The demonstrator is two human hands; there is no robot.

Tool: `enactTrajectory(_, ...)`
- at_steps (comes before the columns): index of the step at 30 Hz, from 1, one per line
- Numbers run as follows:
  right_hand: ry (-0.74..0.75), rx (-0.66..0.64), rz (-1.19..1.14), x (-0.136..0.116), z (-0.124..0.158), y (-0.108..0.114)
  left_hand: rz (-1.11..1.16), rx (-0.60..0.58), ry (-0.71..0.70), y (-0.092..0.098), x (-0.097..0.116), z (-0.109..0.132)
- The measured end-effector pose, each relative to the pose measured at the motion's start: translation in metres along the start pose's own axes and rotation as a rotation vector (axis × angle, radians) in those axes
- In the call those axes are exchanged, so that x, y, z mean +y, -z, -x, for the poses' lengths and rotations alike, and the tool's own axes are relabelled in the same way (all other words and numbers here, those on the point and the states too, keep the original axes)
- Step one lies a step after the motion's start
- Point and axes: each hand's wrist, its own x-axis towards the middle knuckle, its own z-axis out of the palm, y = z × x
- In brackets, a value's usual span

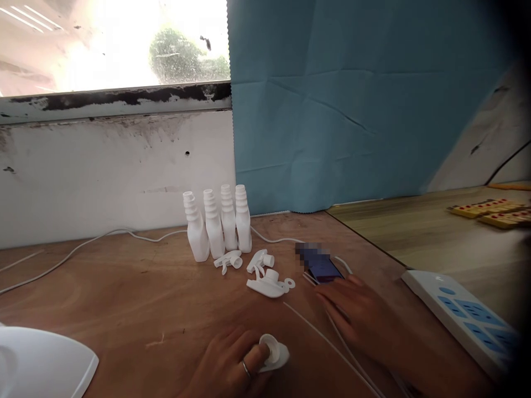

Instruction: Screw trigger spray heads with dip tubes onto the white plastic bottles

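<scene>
My left hand (232,362), with a ring on one finger, is closed on a white spray trigger head (279,356) low over the brown table; its round collar faces up. My right hand (357,309) is slightly blurred at the near edge of a smartphone (326,269), fingers stretched out and touching or just over it. Between the hands and the wall lie more white trigger heads: one spray head (229,261), a second spray head (261,261) and a third spray head (270,284). Several white bottles (198,235) stand upright behind them, their necks open.
A white power strip (460,318) with blue sockets lies at the right. White cables (327,345) run across the table. A white curved object (39,362) occupies the near left. Yellow pieces with red dots (485,208) rest on the wooden surface (385,229). Blue cloth (352,127) covers the wall.
</scene>
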Motion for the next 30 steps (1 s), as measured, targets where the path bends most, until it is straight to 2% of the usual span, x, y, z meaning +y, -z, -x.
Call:
enactTrajectory(4,-0.086,-0.175,0.066,0.014,0.001,-0.003,-0.073,-0.005,-0.027,0.002,0.0,-0.002)
enactTrajectory(8,-0.112,-0.29,0.02,0.004,0.003,-0.008,-0.159,-0.044,-0.026,0.005,0.001,-0.004)
enactTrajectory(11,-0.128,-0.312,-0.073,-0.004,0.003,-0.012,-0.174,-0.05,-0.023,0.006,0.003,-0.005)
enactTrajectory(13,-0.147,-0.272,-0.149,-0.007,0.002,-0.013,-0.177,-0.046,-0.022,0.006,0.004,-0.005)
enactTrajectory(16,-0.187,-0.144,-0.302,-0.008,0.0,-0.012,-0.184,-0.062,-0.009,0.004,0.003,-0.003)
enactTrajectory(18,-0.291,-0.072,-0.434,-0.007,-0.001,-0.007,-0.163,-0.083,0.004,0.003,0.002,0.0)
enactTrajectory(20,-0.461,-0.016,-0.606,-0.005,-0.003,0.001,-0.106,-0.102,0.026,0.001,0.0,0.004)
enactTrajectory(24,-0.756,0.163,-1.123,0.003,-0.01,0.015,-0.002,-0.087,0.145,-0.004,-0.001,0.013)
enactTrajectory(27,-0.838,0.312,-1.418,0.006,-0.017,0.018,0.004,-0.089,0.251,-0.007,-0.001,0.016)
enactTrajectory(30,-0.858,0.312,-1.466,-0.001,-0.023,0.014,0.009,-0.112,0.259,-0.01,-0.003,0.016)
